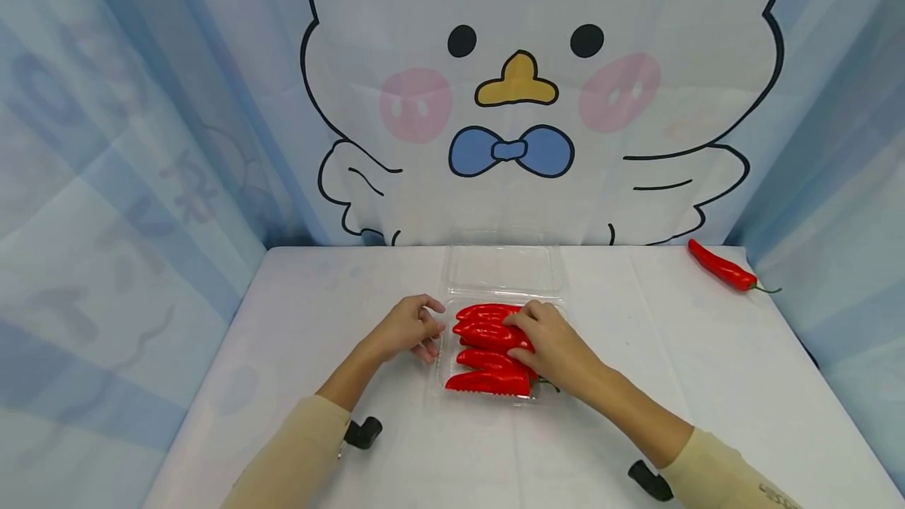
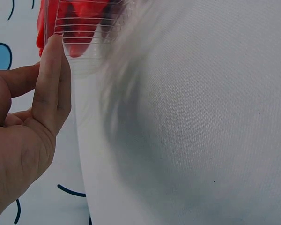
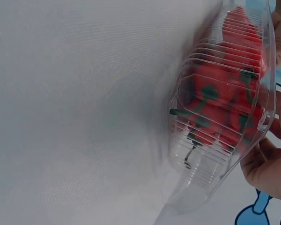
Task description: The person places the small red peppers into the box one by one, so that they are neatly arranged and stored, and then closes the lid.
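Note:
Several red chili peppers (image 1: 488, 382) lie side by side in a clear plastic clamshell box (image 1: 452, 371), whose lid (image 1: 503, 269) is folded back. My right hand (image 1: 555, 344) reaches over the box's right side, its thumb and fingers spread around a red pepper (image 1: 495, 335) in the middle of the pile. Through the ribbed wall in the right wrist view, green stems (image 3: 210, 92) show at that end. My left hand (image 1: 410, 328) is at the box's left edge, fingers loosely bent, and in the left wrist view a fingertip meets the wall (image 2: 84, 28).
One more red chili pepper (image 1: 721, 267) with a green stem lies at the table's far right corner. The table (image 1: 339, 281) has a white cloth. A curtain with a cartoon bird (image 1: 523, 203) hangs behind its back edge, with blue curtains at both sides.

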`<state>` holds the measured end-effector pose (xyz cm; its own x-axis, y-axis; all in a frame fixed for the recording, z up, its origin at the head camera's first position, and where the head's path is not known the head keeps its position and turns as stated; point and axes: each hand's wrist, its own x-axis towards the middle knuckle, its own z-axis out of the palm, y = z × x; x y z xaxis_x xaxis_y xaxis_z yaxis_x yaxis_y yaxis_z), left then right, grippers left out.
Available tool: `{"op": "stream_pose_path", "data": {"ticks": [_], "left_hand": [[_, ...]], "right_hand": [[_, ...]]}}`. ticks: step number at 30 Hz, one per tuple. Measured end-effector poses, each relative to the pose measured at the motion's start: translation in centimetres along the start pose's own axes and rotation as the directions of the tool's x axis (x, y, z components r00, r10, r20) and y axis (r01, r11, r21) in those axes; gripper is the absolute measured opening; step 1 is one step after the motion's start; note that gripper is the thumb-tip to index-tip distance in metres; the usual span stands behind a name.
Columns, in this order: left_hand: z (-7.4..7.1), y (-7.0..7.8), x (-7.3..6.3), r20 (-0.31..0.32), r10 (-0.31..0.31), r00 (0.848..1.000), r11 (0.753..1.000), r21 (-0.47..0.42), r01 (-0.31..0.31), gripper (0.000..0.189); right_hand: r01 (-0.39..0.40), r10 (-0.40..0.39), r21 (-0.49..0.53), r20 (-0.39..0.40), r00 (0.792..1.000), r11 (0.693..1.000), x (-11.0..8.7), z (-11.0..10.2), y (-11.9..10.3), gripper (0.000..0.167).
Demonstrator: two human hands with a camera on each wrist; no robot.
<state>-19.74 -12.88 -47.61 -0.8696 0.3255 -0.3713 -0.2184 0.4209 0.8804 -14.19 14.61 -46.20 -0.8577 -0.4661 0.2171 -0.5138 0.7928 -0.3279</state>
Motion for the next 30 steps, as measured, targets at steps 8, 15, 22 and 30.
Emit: {"op": "stream_pose_path", "data": {"ticks": [8, 15, 22, 30], "left_hand": [[0.0, 0.1, -0.1, -0.005, 0.003, 1.000, 1.000, 0.007, -0.003, 0.035], [0.0, 0.1, 0.0, -0.010, 0.000, 1.000, 1.000, 0.009, 0.000, 0.035], [-0.1, 0.0, 0.0, -0.010, 0.001, 1.000, 1.000, 0.008, -0.001, 0.035], [0.0, -0.1, 0.0, -0.009, 0.005, 1.000, 1.000, 0.003, -0.005, 0.034]], "right_hand": [[-0.017, 0.017, 0.005, 0.000, 1.000, 1.000, 0.0, 0.1, 0.0, 0.054], [-0.034, 0.034, 0.019, 0.008, 0.999, 0.999, 0.0, -0.2, -0.1, 0.056], [-0.012, 0.012, 0.017, -0.006, 1.000, 1.000, -0.1, -1.0, 0.3, 0.050], [-0.017, 0.018, 0.052, -0.025, 1.000, 0.999, -0.6, -2.0, 1.8, 0.049]]}}
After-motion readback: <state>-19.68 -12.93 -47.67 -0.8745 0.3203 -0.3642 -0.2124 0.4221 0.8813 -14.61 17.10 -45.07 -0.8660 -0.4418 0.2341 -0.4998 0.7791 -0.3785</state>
